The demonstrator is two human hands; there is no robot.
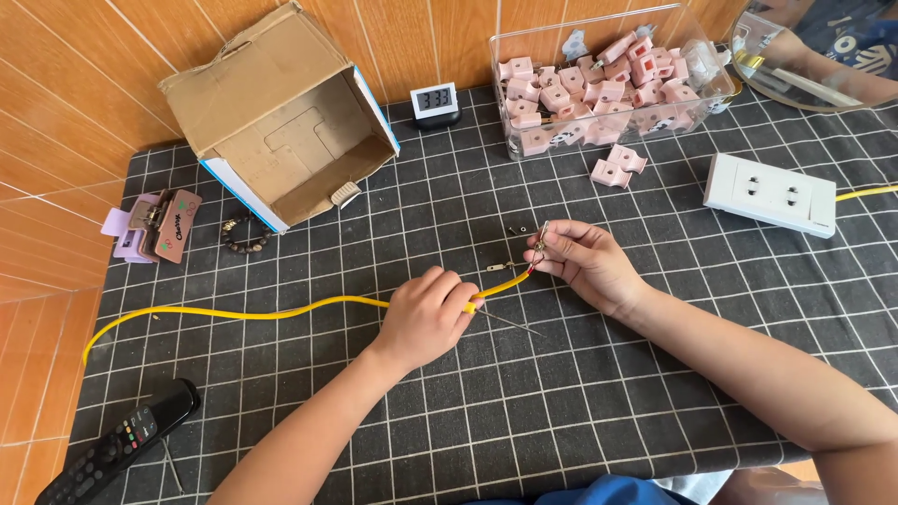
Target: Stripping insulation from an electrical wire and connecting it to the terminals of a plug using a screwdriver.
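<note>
- I see the left hand [426, 313], in the middle of the frame, with its fingers closed around a long yellow insulated cable [281, 311] near its stripped end; the cable trails away to the left edge over the dark grid-patterned tabletop [393, 215].
- The right hand [585, 262], just right of centre, pinches a small metal part [541, 238] at the cable's red-tipped end, fingertips shut tight on it.
- A thin metal rod [510, 324], perhaps a screwdriver shaft, pokes out from under the left hand; I cannot tell whether it is held or merely lying there.
- I judge the small part the likeliest loss: if the pinch slackens it could drop and hide among the grid lines, beside the other tiny metal bits [519, 230] just above the hands.
- The cable's slack could tug the end out of line if the left grip eases.
- The white socket strip [769, 193] at right sits near the right forearm; a sweep could knock it.
</note>
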